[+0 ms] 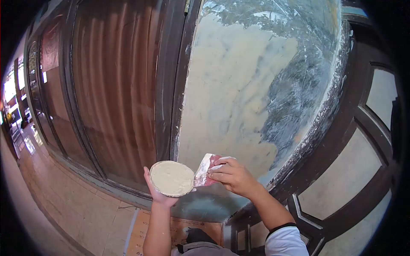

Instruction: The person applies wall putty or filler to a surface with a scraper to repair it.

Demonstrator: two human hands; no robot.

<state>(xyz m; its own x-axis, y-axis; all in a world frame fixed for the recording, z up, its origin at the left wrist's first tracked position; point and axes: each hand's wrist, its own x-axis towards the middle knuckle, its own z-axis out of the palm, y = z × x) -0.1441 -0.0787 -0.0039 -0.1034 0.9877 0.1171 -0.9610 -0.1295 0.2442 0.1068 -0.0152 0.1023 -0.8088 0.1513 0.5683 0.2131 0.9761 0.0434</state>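
White sleeve (287,242) is sitting behind the right hand (232,176), bent fingers pinching a scraper (204,171) beside the bowl (165,195), which the half-open left hand (161,200) is cradling; keeping it level should be helping even putty (172,176) pickup.

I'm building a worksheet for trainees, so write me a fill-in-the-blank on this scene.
The dish of pale paste is in the person's ____ hand. The reddish scraper is in the ____ hand. In the picture, the brown curtain is to the ____ of the coated wall. The white sleeve ends in a ____ cuff.

Missing words: left; right; left; black
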